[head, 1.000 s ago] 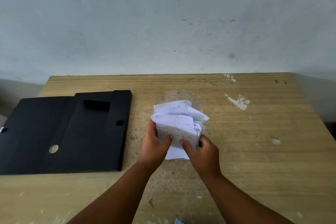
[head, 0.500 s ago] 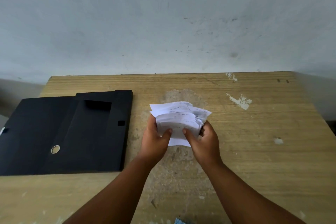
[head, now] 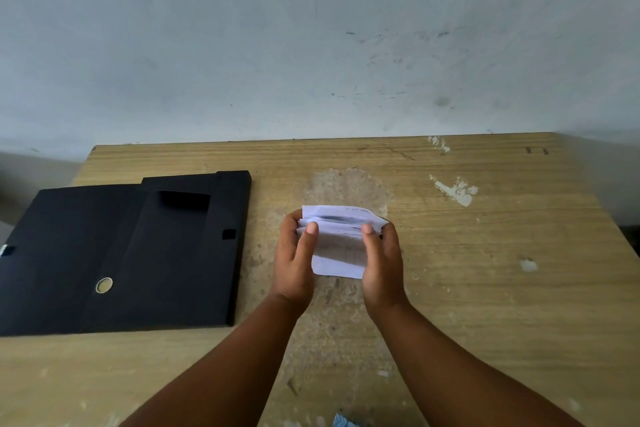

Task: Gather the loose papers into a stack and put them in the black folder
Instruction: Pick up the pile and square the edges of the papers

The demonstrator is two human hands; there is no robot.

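The papers are squared up now, where a second ago their corners fanned out ragged. The left hand and right hand both clasp the thin, creased white bundle from its sides, just above the worn wooden tabletop. Stack looks ready; the matte black folder lies open, well to the left.

Both hands, left hand and right hand, apparently squeeze the papers.

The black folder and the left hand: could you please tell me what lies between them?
Nothing: in the head view, only bare table separates the black folder from the left hand.
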